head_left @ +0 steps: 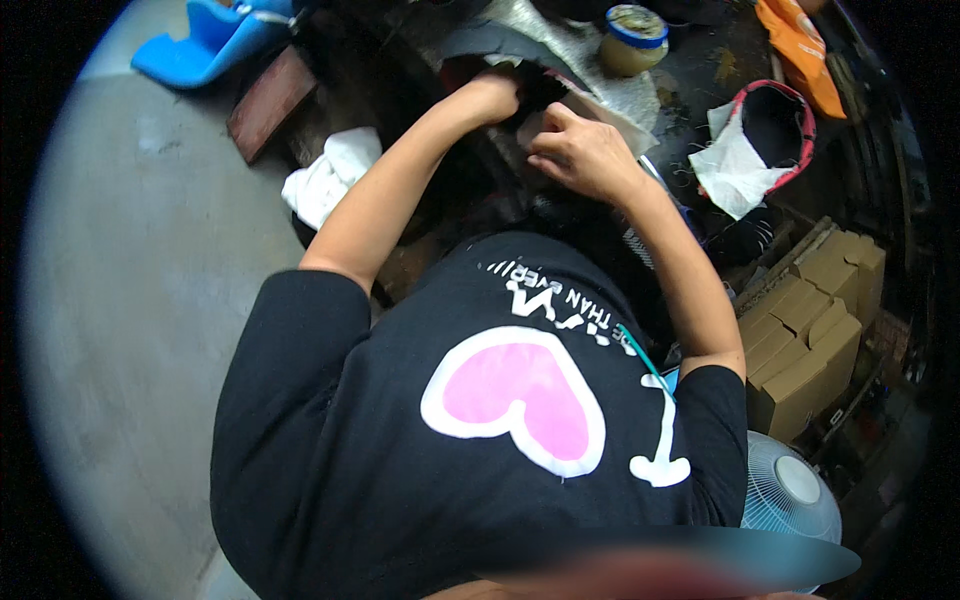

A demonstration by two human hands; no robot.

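My left hand [492, 97] is curled at a dark piece of material [541, 92] with a pale lining, its fingertips mostly hidden by the piece. Close by on the right, my right hand [588, 155] is closed with thumb and fingers bent together at the piece's near edge. What lies between those fingertips is too small to make out. A pale flap [618, 122] of the material sticks out beyond the right knuckles. The exact kind of the piece is hard to tell in the shadow.
A jar with a blue rim [636, 40] stands beyond my right hand. A red-edged loop with white cloth [740, 165] and an orange bag [800, 50] lie right. Cardboard boxes [815, 330] and a fan [795, 490] are lower right; white cloth [335, 175] and a blue chair [205, 45] left.
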